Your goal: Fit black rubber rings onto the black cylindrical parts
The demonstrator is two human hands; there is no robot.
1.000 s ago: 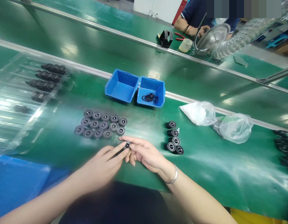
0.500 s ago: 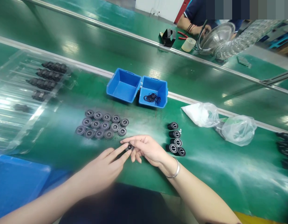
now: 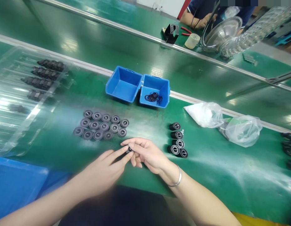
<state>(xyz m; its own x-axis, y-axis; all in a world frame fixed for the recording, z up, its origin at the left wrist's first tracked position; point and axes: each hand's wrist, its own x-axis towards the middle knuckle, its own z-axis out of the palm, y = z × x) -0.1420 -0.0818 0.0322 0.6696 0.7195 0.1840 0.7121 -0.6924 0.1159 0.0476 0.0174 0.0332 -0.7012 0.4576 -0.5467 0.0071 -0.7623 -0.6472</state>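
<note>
Over the green bench my left hand [image 3: 106,169] grips a small black cylindrical part [image 3: 129,150] between its fingers. My right hand [image 3: 148,153], with a metal bangle at the wrist, pinches the same part from the other side; its lower fingers are curled. Fingers hide most of the part. Just beyond my left hand stand rows of round black parts [image 3: 104,126] with slotted tops. To the right of my right hand, several black cylinders [image 3: 176,135] with light slots form a short column, a small white piece [image 3: 182,131] beside them.
Two blue bins [image 3: 124,86] sit at the back; the right one holds black rings [image 3: 153,97]. Clear trays [image 3: 12,94] with black parts are at left, above a blue crate [image 3: 18,185]. Plastic bags [image 3: 244,130] lie at right. Across the rail, a person's arm [image 3: 187,18] is near a clear duct [image 3: 249,36].
The view has shifted slightly. Both hands stay together on the black part, which now looks turned a little, with less of its end face showing.
</note>
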